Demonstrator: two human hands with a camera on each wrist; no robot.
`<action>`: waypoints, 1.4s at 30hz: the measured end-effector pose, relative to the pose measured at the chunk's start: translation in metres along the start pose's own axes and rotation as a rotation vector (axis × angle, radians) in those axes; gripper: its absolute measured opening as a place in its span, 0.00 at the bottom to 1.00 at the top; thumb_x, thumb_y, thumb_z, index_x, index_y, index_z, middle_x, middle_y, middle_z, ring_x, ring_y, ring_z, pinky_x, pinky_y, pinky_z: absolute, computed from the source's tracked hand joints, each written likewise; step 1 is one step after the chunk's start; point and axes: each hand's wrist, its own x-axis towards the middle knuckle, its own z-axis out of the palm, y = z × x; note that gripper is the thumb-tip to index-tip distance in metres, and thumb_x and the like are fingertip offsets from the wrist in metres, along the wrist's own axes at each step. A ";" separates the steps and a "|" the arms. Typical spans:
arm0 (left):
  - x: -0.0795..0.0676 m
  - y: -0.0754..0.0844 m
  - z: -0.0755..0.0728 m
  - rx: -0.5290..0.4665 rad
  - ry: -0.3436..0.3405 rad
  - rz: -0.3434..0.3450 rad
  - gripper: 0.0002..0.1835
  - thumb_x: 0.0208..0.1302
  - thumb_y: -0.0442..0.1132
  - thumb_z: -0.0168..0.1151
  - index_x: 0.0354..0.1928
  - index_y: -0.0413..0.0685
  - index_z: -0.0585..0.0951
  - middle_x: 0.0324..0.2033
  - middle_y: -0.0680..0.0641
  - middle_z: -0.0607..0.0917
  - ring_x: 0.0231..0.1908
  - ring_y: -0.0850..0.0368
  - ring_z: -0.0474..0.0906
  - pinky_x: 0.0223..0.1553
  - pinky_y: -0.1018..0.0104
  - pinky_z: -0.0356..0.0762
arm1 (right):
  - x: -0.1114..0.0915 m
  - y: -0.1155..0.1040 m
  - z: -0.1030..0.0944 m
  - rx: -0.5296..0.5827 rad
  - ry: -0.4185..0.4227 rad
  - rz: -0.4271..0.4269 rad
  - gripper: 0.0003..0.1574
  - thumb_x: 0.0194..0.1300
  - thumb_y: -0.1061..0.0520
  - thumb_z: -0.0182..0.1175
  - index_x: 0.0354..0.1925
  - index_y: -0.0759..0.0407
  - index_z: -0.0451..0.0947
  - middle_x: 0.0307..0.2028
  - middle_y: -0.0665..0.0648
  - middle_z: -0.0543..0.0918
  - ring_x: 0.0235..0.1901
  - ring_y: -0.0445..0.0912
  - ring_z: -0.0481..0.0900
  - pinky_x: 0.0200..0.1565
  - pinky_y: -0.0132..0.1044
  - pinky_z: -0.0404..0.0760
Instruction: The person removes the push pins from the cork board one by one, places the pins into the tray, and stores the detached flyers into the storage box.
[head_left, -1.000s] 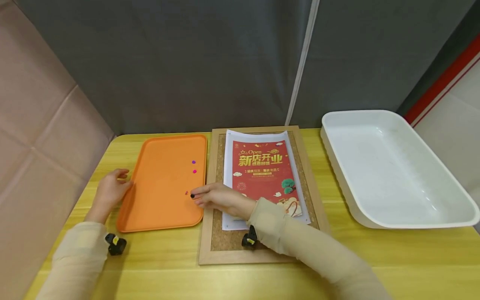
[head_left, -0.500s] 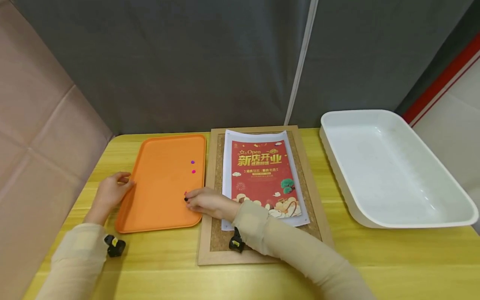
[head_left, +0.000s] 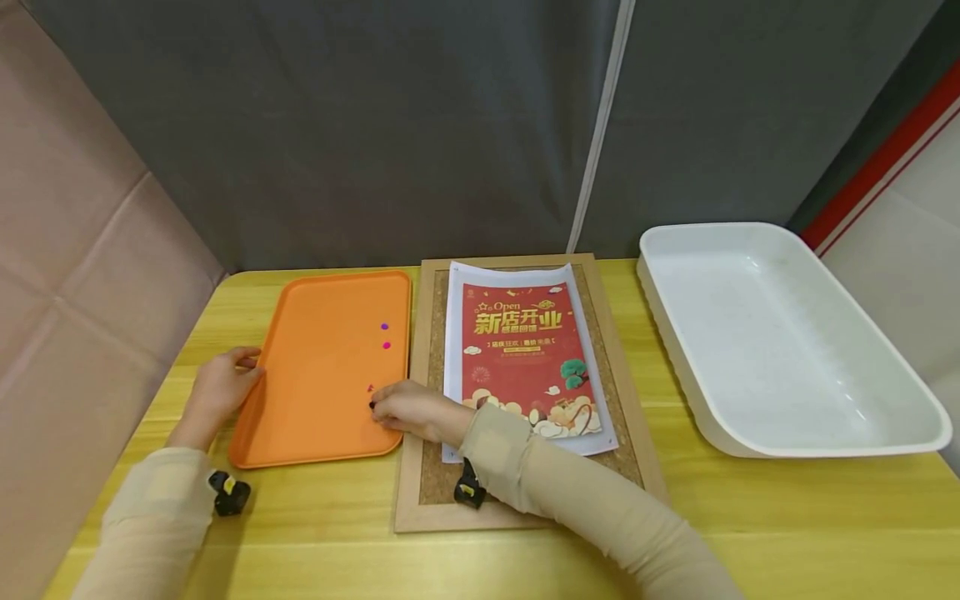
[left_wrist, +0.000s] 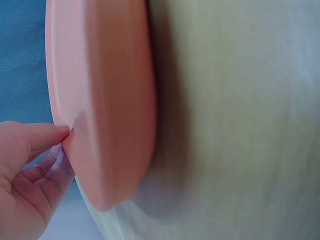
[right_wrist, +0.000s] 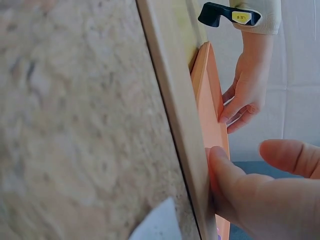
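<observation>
In the head view my left hand (head_left: 219, 389) pinches the left rim of an orange tray (head_left: 315, 392), thumb above and fingers below in the left wrist view. My right hand (head_left: 420, 411) is low over the tray's right side, with a small black pushpin (head_left: 372, 405) at its fingertips, mostly hidden by them. Just beyond lies a tiny red piece (head_left: 371, 387). Farther up the tray are a pink pin (head_left: 386, 345) and a purple pin (head_left: 385, 327). In the right wrist view the right thumb and fingers (right_wrist: 227, 172) reach past the wooden frame to the tray.
A wood-framed cork board (head_left: 438, 483) lies right of the tray, under my right forearm. On it is a white sheet with a red poster (head_left: 517, 358), small pins at its corners. A deep white tub (head_left: 787, 342) stands at the right. A grey curtain (head_left: 375, 133) hangs behind the table.
My right hand has moved left and then slightly down onto the tray, the black pushpin at its fingertips. The left hand stays at the tray's rim.
</observation>
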 end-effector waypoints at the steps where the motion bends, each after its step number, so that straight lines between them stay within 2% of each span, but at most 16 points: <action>1: 0.000 0.000 0.000 0.001 0.003 0.002 0.21 0.66 0.33 0.54 0.55 0.22 0.71 0.45 0.24 0.79 0.42 0.29 0.76 0.42 0.43 0.77 | 0.000 0.000 0.000 0.002 0.001 0.000 0.31 0.65 0.70 0.48 0.66 0.76 0.59 0.66 0.68 0.66 0.48 0.46 0.72 0.64 0.44 0.71; 4: 0.000 -0.001 0.001 0.003 0.002 0.000 0.21 0.66 0.33 0.54 0.55 0.22 0.71 0.45 0.24 0.79 0.42 0.29 0.76 0.41 0.44 0.77 | 0.001 0.001 0.000 0.001 0.001 -0.003 0.32 0.65 0.70 0.48 0.66 0.77 0.58 0.66 0.69 0.66 0.49 0.46 0.73 0.65 0.44 0.70; 9: 0.001 -0.001 0.001 0.008 -0.001 -0.004 0.21 0.66 0.33 0.55 0.55 0.23 0.71 0.44 0.24 0.79 0.41 0.30 0.77 0.40 0.45 0.77 | 0.002 0.003 0.000 0.000 0.003 -0.011 0.33 0.64 0.71 0.48 0.67 0.77 0.58 0.67 0.69 0.65 0.43 0.43 0.70 0.66 0.44 0.69; 12: 0.001 -0.002 0.001 0.009 -0.002 -0.006 0.20 0.66 0.33 0.54 0.55 0.22 0.71 0.44 0.24 0.79 0.41 0.30 0.77 0.39 0.45 0.77 | 0.001 0.002 0.000 -0.005 -0.006 -0.014 0.32 0.65 0.70 0.48 0.67 0.76 0.58 0.67 0.69 0.66 0.47 0.46 0.73 0.66 0.45 0.69; 16: 0.000 0.000 0.000 0.011 -0.012 -0.018 0.21 0.66 0.33 0.54 0.55 0.23 0.71 0.45 0.24 0.79 0.41 0.31 0.77 0.39 0.46 0.78 | -0.003 0.000 -0.004 -0.013 -0.022 -0.025 0.30 0.67 0.69 0.49 0.66 0.75 0.60 0.63 0.69 0.70 0.58 0.55 0.73 0.66 0.44 0.69; 21: 0.000 0.002 0.000 0.019 -0.007 -0.023 0.21 0.67 0.34 0.54 0.55 0.23 0.71 0.45 0.24 0.79 0.41 0.31 0.77 0.40 0.45 0.77 | -0.012 -0.006 -0.014 -0.024 -0.055 -0.067 0.28 0.68 0.68 0.48 0.65 0.74 0.63 0.61 0.71 0.71 0.63 0.59 0.71 0.66 0.45 0.69; 27: 0.001 0.006 0.000 0.008 -0.003 -0.062 0.25 0.68 0.37 0.52 0.60 0.23 0.67 0.51 0.22 0.75 0.47 0.28 0.74 0.46 0.40 0.74 | -0.033 -0.019 -0.039 -0.019 -0.072 -0.116 0.29 0.69 0.67 0.46 0.67 0.72 0.59 0.63 0.73 0.68 0.64 0.62 0.69 0.66 0.48 0.69; 32: 0.004 0.018 0.001 -0.038 0.044 -0.089 0.26 0.68 0.37 0.50 0.63 0.26 0.65 0.55 0.23 0.72 0.52 0.28 0.73 0.48 0.39 0.74 | -0.055 -0.030 -0.068 -0.021 -0.032 -0.151 0.30 0.70 0.64 0.46 0.69 0.69 0.57 0.64 0.73 0.67 0.65 0.62 0.68 0.67 0.48 0.67; 38: 0.006 0.045 0.007 -0.095 0.130 0.002 0.23 0.65 0.32 0.53 0.60 0.25 0.69 0.51 0.24 0.76 0.49 0.29 0.76 0.50 0.39 0.74 | -0.083 -0.036 -0.103 -0.055 0.027 -0.216 0.32 0.70 0.63 0.45 0.69 0.69 0.55 0.65 0.73 0.65 0.65 0.63 0.66 0.67 0.50 0.66; 42: 0.006 0.067 0.011 -0.129 0.117 0.045 0.22 0.65 0.31 0.54 0.59 0.26 0.70 0.51 0.25 0.77 0.48 0.30 0.76 0.50 0.40 0.75 | -0.097 -0.033 -0.127 -0.100 0.069 -0.246 0.31 0.70 0.62 0.45 0.69 0.71 0.56 0.65 0.74 0.65 0.63 0.60 0.71 0.65 0.47 0.70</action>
